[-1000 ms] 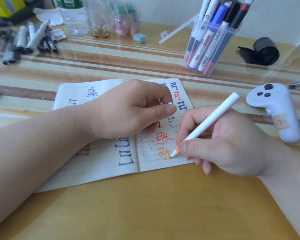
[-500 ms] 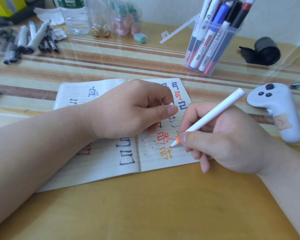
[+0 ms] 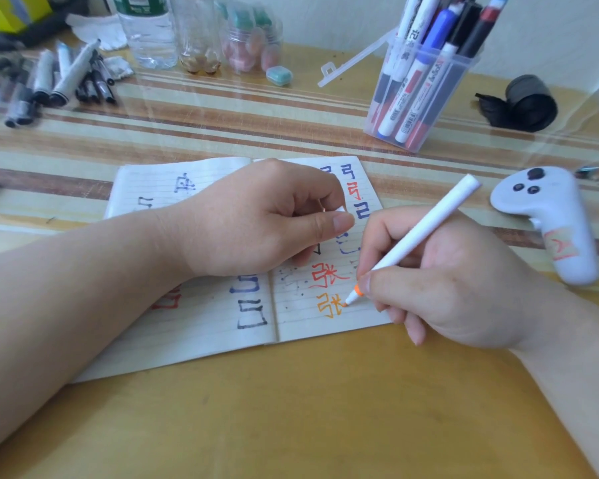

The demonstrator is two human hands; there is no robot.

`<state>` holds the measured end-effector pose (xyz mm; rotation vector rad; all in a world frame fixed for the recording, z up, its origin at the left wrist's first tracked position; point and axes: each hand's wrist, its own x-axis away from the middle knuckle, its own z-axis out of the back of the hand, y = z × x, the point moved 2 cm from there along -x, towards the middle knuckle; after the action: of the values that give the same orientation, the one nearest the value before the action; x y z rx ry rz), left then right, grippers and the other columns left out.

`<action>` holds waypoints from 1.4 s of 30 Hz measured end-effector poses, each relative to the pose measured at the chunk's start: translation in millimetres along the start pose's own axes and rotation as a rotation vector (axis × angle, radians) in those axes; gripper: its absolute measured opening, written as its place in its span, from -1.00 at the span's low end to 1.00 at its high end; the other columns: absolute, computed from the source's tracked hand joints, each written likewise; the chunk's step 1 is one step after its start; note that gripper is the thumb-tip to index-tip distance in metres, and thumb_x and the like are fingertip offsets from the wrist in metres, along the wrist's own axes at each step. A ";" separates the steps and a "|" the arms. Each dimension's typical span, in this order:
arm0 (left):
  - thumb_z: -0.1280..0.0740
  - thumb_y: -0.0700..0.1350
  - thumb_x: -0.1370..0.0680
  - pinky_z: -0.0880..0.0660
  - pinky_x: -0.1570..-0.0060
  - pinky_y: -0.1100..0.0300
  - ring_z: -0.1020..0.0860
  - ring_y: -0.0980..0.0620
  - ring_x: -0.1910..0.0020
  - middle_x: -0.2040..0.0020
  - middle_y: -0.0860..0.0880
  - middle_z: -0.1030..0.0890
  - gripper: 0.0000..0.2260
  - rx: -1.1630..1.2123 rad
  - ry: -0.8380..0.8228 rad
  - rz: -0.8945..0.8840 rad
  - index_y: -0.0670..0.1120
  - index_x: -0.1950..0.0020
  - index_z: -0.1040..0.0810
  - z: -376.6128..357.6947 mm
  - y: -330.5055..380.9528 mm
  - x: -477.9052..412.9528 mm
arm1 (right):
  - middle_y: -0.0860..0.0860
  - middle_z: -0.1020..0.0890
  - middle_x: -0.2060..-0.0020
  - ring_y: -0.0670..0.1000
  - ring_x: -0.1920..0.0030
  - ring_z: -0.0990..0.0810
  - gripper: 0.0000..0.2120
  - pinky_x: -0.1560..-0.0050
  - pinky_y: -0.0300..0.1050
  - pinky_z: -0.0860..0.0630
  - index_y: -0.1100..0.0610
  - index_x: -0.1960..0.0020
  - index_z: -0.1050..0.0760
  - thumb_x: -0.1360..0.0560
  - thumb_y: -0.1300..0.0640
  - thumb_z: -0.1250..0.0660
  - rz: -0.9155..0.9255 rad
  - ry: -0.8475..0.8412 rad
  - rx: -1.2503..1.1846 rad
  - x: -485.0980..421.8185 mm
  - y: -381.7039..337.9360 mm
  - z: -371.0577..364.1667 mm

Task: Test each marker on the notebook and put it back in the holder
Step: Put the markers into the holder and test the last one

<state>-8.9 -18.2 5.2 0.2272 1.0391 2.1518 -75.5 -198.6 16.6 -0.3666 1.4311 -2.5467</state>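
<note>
Table [image 3: 291, 409]: yellow wood at the near edge, striped cover under clear sheeting farther back.
Notebook [image 3: 201, 326]: open flat on the table, lined pages covered with black, blue, red and orange test characters.
Right hand [image 3: 446, 281]: resting on the notebook's lower right corner, fingers curled tight round the white marker [image 3: 426, 226], pinching low on the barrel just above the orange collar.
White marker: tilted, tail up and to the right, orange tip touching the right-hand page at the edge of the orange character [image 3: 329, 304].
Left hand [image 3: 256, 219]: lying across the notebook's middle, forearm over the left page, fingers curled with thumb pressed on a small white piece [image 3: 339, 209]; hard to tell what it is.
Controller [image 3: 550, 219]: white, lying right of the notebook, apart from it.
Holder [image 3: 419, 98]: clear plastic, beyond the notebook to the right, packed with upright markers, hinged lid open to its left.
Black roll [image 3: 529, 102]: right of the holder.
Loose markers [image 3: 49, 84]: heaped at far left.
Bottles [image 3: 149, 32]: clear, along the back edge.
</note>
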 end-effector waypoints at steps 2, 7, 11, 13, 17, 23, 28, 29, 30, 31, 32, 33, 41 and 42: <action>-0.28 0.05 -0.59 -0.29 0.43 0.46 -0.45 0.19 0.54 0.43 0.03 -0.61 -0.76 0.006 -0.003 0.000 -0.09 0.12 -0.57 -0.4 -0.3 -0.1 | 0.25 -0.47 0.51 0.03 0.62 -0.42 -0.91 0.58 -0.16 -0.33 0.19 0.30 -0.49 -0.26 0.16 -0.35 0.011 0.014 0.013 -0.5 -1.4 0.3; -0.30 0.07 -0.59 -0.29 0.40 0.38 -0.41 0.15 0.49 0.42 0.03 -0.54 -0.76 -0.046 0.001 -0.042 -0.07 0.16 -0.54 -0.8 -2.0 -0.8 | 0.13 -0.44 0.55 -0.01 0.60 -0.35 -0.92 0.59 -0.25 -0.27 0.23 0.32 -0.47 -0.27 0.22 -0.32 0.008 0.103 -0.124 -2.3 4.0 1.1; -0.34 0.09 -0.56 -0.25 0.40 0.42 -0.39 0.15 0.47 0.46 0.13 -0.47 -0.79 -0.094 0.034 -0.070 -0.03 0.12 -0.61 -1.7 -3.6 -1.9 | 0.14 -0.43 0.50 0.06 0.52 -0.34 -0.94 0.58 -0.22 -0.28 0.21 0.33 -0.50 -0.31 0.25 -0.34 0.011 0.264 -0.335 -6.2 11.5 3.3; -0.35 0.09 -0.54 -0.25 0.39 0.42 -0.40 0.16 0.46 0.46 0.14 -0.45 -0.80 -0.118 0.043 -0.082 -0.03 0.11 -0.63 -2.2 -4.8 -2.5 | 0.15 -0.42 0.49 0.06 0.51 -0.33 -0.92 0.57 -0.22 -0.26 0.16 0.34 -0.52 -0.33 0.27 -0.34 0.039 0.312 -0.398 -7.5 11.7 4.7; -0.37 0.07 -0.53 -0.25 0.38 0.44 -0.41 0.17 0.46 0.47 0.12 -0.45 -0.82 -0.141 0.054 -0.101 -0.02 0.11 -0.63 -1.7 -6.2 -3.0 | 0.18 -0.40 0.49 0.08 0.50 -0.31 -0.87 0.56 -0.23 -0.24 0.12 0.36 -0.53 -0.32 0.30 -0.32 0.091 0.378 -0.496 -7.3 8.7 5.8; -0.38 0.07 -0.53 -0.26 0.38 0.43 -0.42 0.17 0.45 0.42 0.16 -0.48 -0.83 -0.151 0.058 -0.120 -0.01 0.11 -0.62 -1.2 -6.7 -2.9 | 0.16 -0.45 0.48 0.11 0.48 -0.36 -0.88 0.54 -0.20 -0.28 0.12 0.33 -0.55 -0.35 0.28 -0.35 0.118 0.416 -0.503 -6.9 9.3 8.2; -0.39 0.06 -0.53 -0.25 0.39 0.44 -0.39 0.18 0.47 0.42 0.17 -0.47 -0.84 -0.142 0.060 -0.142 -0.02 0.11 -0.62 -1.4 -6.7 -3.0 | 0.19 -0.50 0.45 0.17 0.48 -0.42 -0.93 0.54 -0.15 -0.35 0.14 0.29 -0.57 -0.36 0.26 -0.40 0.118 0.357 -0.457 -9.0 12.6 5.0; -0.39 0.06 -0.54 -0.25 0.40 0.44 -0.39 0.17 0.47 0.43 0.17 -0.46 -0.84 -0.129 0.055 -0.143 -0.02 0.10 -0.63 -1.3 -6.9 -2.9 | 0.19 -0.50 0.45 0.18 0.47 -0.43 -0.93 0.53 -0.14 -0.37 0.14 0.28 -0.58 -0.37 0.25 -0.40 0.121 0.342 -0.449 -9.0 13.1 5.1; -0.39 0.06 -0.54 -0.25 0.40 0.44 -0.39 0.17 0.47 0.43 0.17 -0.46 -0.83 -0.118 0.051 -0.146 -0.02 0.09 -0.64 -1.4 -6.9 -2.8 | 0.20 -0.51 0.44 0.18 0.46 -0.45 -0.92 0.52 -0.14 -0.39 0.13 0.28 -0.59 -0.38 0.25 -0.41 0.126 0.330 -0.452 -8.7 13.2 5.3; -0.38 0.06 -0.55 -0.25 0.39 0.44 -0.39 0.16 0.47 0.42 0.16 -0.47 -0.83 -0.109 0.050 -0.152 -0.02 0.07 -0.65 -1.4 -6.8 -2.7 | 0.20 -0.53 0.43 0.16 0.44 -0.47 -0.92 0.52 -0.14 -0.40 0.12 0.27 -0.61 -0.39 0.25 -0.41 0.130 0.321 -0.459 -8.2 13.4 5.8; -0.38 0.06 -0.56 -0.26 0.39 0.44 -0.40 0.15 0.46 0.42 0.14 -0.48 -0.82 -0.100 0.050 -0.159 -0.02 0.05 -0.66 -1.4 -6.5 -2.6 | 0.20 -0.54 0.42 0.14 0.43 -0.49 -0.92 0.52 -0.14 -0.42 0.12 0.26 -0.62 -0.40 0.24 -0.42 0.135 0.311 -0.464 -8.0 13.5 5.8; -0.37 0.06 -0.57 -0.27 0.39 0.43 -0.40 0.14 0.46 0.43 0.12 -0.48 -0.82 -0.093 0.051 -0.167 -0.02 0.03 -0.67 -1.4 -6.0 -2.5 | 0.19 -0.56 0.41 0.12 0.42 -0.51 -0.93 0.52 -0.14 -0.43 0.13 0.25 -0.63 -0.40 0.24 -0.42 0.138 0.302 -0.466 -7.7 13.5 5.5; -0.34 0.07 -0.63 -0.42 0.40 0.27 -0.52 0.05 0.41 0.43 0.04 -0.54 -0.76 -0.133 0.089 -0.256 -0.05 0.01 -0.70 -0.6 -2.3 -1.4 | 0.13 -0.61 0.42 0.07 0.51 -0.50 -0.85 0.53 -0.14 -0.44 0.23 0.19 -0.61 -0.44 0.16 -0.50 0.172 0.327 -0.404 -5.8 8.7 1.2; -0.33 0.08 -0.63 -0.39 0.41 0.30 -0.49 0.06 0.42 0.44 0.05 -0.52 -0.74 -0.142 0.103 -0.267 -0.06 0.02 -0.71 -0.9 -1.6 -1.5 | 0.12 -0.61 0.44 0.05 0.54 -0.47 -0.83 0.55 -0.15 -0.41 0.24 0.19 -0.60 -0.42 0.13 -0.48 0.162 0.342 -0.412 -6.6 8.3 -0.1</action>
<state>-7.3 -19.1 3.6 -0.0866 0.9123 1.9991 -68.9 -200.9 8.6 0.1354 2.0213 -2.2509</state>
